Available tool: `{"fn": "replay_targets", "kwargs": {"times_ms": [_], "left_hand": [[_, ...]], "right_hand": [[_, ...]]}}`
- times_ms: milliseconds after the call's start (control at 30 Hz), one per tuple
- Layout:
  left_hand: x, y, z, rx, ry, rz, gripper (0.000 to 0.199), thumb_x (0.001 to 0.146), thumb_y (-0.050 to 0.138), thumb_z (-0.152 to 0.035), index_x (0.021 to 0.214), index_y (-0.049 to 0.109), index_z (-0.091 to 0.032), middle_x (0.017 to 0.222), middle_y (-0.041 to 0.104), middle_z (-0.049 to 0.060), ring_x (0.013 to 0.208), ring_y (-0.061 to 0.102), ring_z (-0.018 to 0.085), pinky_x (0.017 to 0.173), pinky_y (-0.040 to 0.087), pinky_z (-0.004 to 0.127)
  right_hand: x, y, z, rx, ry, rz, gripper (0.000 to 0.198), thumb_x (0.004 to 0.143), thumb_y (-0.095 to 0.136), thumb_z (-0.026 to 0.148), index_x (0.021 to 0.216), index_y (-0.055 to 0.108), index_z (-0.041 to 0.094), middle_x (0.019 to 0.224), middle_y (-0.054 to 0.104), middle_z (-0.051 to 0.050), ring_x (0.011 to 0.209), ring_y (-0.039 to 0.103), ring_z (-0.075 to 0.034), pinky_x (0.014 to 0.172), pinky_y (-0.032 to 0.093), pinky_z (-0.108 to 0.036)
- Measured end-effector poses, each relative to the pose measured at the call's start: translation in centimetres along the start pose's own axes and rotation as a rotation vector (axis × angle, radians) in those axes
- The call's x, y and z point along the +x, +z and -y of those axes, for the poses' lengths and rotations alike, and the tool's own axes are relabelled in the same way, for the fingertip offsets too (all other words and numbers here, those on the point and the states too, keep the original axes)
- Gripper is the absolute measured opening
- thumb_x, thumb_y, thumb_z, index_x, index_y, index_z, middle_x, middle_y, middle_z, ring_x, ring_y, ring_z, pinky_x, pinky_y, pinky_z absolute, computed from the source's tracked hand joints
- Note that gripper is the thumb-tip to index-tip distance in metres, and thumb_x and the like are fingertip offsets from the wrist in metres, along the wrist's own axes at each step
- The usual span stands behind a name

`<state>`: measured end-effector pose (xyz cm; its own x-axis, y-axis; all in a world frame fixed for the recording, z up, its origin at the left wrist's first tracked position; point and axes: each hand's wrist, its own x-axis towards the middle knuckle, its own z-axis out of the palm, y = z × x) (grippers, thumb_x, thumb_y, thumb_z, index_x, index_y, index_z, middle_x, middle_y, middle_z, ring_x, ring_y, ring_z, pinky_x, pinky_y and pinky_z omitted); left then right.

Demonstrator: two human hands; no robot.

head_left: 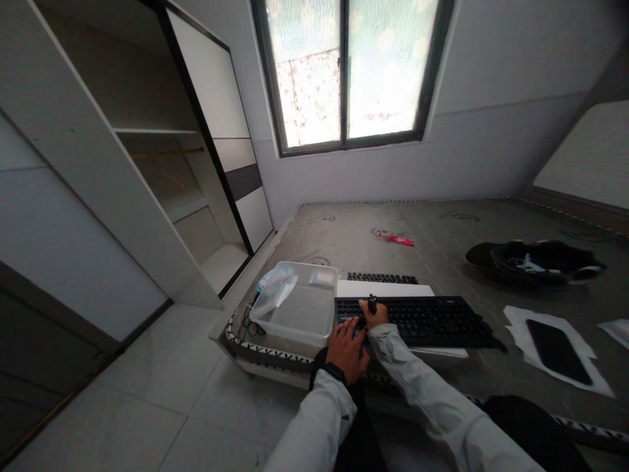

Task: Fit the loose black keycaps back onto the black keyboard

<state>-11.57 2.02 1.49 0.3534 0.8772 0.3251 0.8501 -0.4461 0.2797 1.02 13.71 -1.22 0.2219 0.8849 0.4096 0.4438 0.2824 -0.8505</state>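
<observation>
A black keyboard [427,318] lies on a white sheet-like thing [393,288] near the mattress edge. My left hand [348,351] rests by the keyboard's left end, its fingers stretched out over the keys. Beside it, my right hand [375,316] is closed around a small black tool [372,302]. Only the top of this tool sticks out above the fist, so its kind is unclear. Both hands hide part of the leftmost keys. To their left is a clear plastic box [295,314] with a plastic bag [275,303] in it.
Behind the keyboard shows a row of black keys [382,278]. A red wrapper-like item [396,238] lies farther back on the mattress [339,229]. At right are a black cap [535,259] and a phone [557,351] on white paper. An open wardrobe [206,216] stands at left.
</observation>
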Motion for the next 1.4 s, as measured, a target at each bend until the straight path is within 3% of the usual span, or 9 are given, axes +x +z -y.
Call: {"fn": "replay_targets", "kwargs": {"times_ms": [1400], "left_hand": [[0.0, 0.17, -0.01, 0.012, 0.003, -0.009, 0.057, 0.08, 0.055, -0.031, 0.136, 0.045, -0.028, 0.149, 0.037, 0.002, 0.136, 0.031, 0.024, 0.111, 0.029, 0.042]], "right_hand": [[-0.07, -0.17, 0.17, 0.025, 0.018, 0.036, 0.061, 0.068, 0.04, 0.077, 0.04, 0.037, 0.023, 0.039, 0.035, 0.002, 0.043, 0.034, -0.012, 0.047, 0.031, -0.029]]}}
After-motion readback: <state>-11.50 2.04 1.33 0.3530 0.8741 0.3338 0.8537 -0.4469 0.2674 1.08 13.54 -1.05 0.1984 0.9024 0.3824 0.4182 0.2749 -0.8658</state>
